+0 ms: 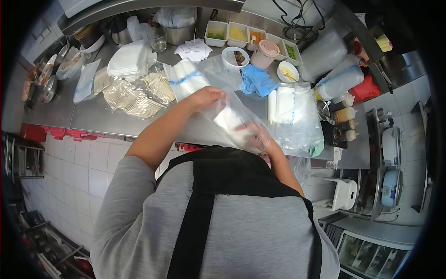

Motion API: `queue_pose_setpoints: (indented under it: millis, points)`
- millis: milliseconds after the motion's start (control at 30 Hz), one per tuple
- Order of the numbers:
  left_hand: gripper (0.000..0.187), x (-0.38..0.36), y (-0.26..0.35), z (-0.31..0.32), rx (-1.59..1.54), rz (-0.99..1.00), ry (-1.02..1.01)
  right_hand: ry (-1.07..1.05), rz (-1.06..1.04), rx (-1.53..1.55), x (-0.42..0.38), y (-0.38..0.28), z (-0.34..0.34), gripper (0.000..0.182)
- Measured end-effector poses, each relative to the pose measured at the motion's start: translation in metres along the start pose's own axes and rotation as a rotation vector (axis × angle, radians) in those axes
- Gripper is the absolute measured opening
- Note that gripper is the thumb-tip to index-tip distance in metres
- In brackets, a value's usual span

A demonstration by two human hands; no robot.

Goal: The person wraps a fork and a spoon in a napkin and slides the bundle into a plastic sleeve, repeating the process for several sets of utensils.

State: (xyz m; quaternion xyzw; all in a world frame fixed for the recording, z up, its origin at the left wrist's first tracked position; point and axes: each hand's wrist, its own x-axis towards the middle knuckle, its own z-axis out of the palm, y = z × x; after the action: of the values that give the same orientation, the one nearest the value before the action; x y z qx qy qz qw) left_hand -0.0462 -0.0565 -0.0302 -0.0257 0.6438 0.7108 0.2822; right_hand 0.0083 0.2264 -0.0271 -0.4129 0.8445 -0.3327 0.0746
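Observation:
Clear plastic bag lies slanting between my hands at the counter's front edge, with a folded white item inside it. My left hand pinches the bag's upper left part, fingers closed. Inside or behind the clear plastic is my right hand, its fingers spread beside the white item. Beyond my left hand lies a stack of white packets with blue print. A crumpled blue cloth or glove rests past the bag. On the right is a pile of printed plastic bags.
Wrapped wooden cutlery and stacked white napkins stand left on the steel counter. At the back are white food tubs, a pink container and a small bowl. Sauce bottles line the right side.

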Motion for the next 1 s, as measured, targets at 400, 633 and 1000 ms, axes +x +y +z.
queue_pose_setpoints:
  millis: [400,633,1000]
  points:
    - [0.014,0.0,0.002,-0.027,-0.024,0.21,0.013,0.082,0.175,0.135,0.018,-0.005,0.033,0.034]
    - [0.012,-0.005,0.012,-0.052,-0.099,0.197,-0.119,-0.094,0.139,0.074,0.034,-0.027,0.024,0.031]
    - [0.018,-0.031,0.023,-0.036,0.017,0.104,-0.12,0.05,0.172,0.48,0.025,0.038,0.064,0.032]
